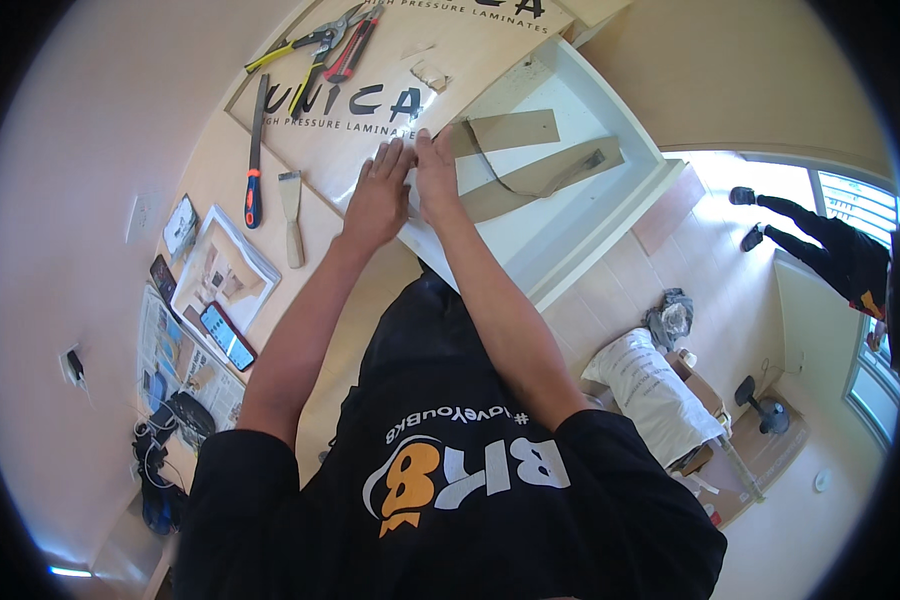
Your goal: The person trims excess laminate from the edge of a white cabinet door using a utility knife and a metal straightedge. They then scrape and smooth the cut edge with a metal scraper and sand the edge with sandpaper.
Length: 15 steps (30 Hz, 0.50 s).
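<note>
A pale laminate sheet (320, 160) with dark printing lies on the worktop in front of me. My left hand (378, 195) rests on its near right edge, fingers stretched out side by side and pressing flat. Right beside it, my right hand (436, 180) closes on the same edge, with the thumb on top and the other fingers partly hidden. Beyond my right hand, an open white drawer (570, 225) holds brown strips (530, 180). A wooden-handled scraper (291, 215) and a file with a blue and orange handle (254, 160) lie left of my hands.
Yellow-handled snips (315, 40) and a red utility knife (355, 45) lie on the sheet's far part. Printed papers (225, 265) and a phone (228, 336) are at left. A white sack (655, 390) sits on the floor at right. Another person (840, 250) stands far right.
</note>
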### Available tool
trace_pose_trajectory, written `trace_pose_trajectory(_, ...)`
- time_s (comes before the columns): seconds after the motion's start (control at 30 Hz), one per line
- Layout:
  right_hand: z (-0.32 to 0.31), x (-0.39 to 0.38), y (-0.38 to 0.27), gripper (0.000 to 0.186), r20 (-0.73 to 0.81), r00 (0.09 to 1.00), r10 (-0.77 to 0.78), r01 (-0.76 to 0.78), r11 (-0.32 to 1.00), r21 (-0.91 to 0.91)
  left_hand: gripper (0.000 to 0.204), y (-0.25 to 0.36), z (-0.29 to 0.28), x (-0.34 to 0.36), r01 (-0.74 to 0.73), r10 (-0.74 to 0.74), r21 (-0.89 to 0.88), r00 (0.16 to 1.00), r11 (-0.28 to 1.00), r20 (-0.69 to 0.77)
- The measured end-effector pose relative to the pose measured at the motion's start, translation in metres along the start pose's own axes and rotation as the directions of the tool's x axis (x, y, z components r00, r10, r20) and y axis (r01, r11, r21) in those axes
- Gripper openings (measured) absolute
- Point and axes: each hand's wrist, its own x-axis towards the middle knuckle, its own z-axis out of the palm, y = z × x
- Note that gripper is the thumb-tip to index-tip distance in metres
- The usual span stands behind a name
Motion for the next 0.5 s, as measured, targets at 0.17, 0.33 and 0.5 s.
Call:
trace_pose_trajectory(0.17, -0.005, 0.019, -0.009, 0.033, -0.185, 0.907, -0.379, 0.126, 0.661, -0.739, 0.064, 0.011, -0.001, -0.034, 0.026, -0.027, 0.026, 0.999, 0.999, 0.025)
trace_pose_trajectory(0.33, -0.018, 0.044, -0.007, 0.023, -0.186, 0.892, -0.411, 0.101, 0.583, -0.806, 0.063, 0.014, 0.005, -0.032, 0.066, -0.066, 0.005, 0.998, 0.998, 0.0)
trace_pose_trajectory(0.5, -0.04, 0.061, 0.007, 0.02, -0.018, 0.875, -0.483, 0.327, 0.621, -0.712, 0.062, 0.01, 0.011, -0.035, 0.061, -0.064, -0.055, 0.997, 0.997, -0.046)
